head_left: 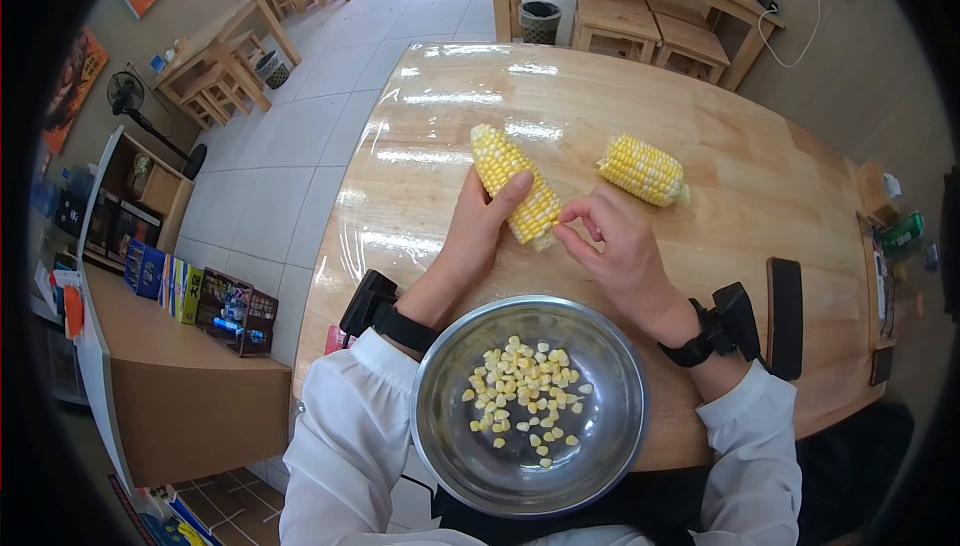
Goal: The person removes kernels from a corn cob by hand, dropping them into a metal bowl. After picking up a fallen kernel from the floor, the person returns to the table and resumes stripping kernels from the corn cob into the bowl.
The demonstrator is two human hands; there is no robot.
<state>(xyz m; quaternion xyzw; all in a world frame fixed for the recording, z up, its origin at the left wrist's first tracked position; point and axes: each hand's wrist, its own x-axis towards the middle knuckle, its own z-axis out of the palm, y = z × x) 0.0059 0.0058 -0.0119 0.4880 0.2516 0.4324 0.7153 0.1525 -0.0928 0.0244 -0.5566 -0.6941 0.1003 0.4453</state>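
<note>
An ear of corn [510, 174] is held tilted above the table by my left hand [480, 218], the thumb lying across its kernels. My right hand [612, 246] pinches with thumb and forefinger at the ear's lower end, touching it; whether a loose kernel is between those fingertips I cannot make out. Just beyond the right hand, a second ear of corn [645, 171] lies on the table. Close to my body stands a steel bowl [600, 436] with loose yellow kernels [520, 378] scattered over its bottom.
The wooden table [440, 126] carries a long dark object [785, 318] at the right. A green can [902, 234] and a tissue box [878, 194] stand near its right edge. At the left is a counter [190, 386] with boxes. Benches [615, 16] stand beyond the table.
</note>
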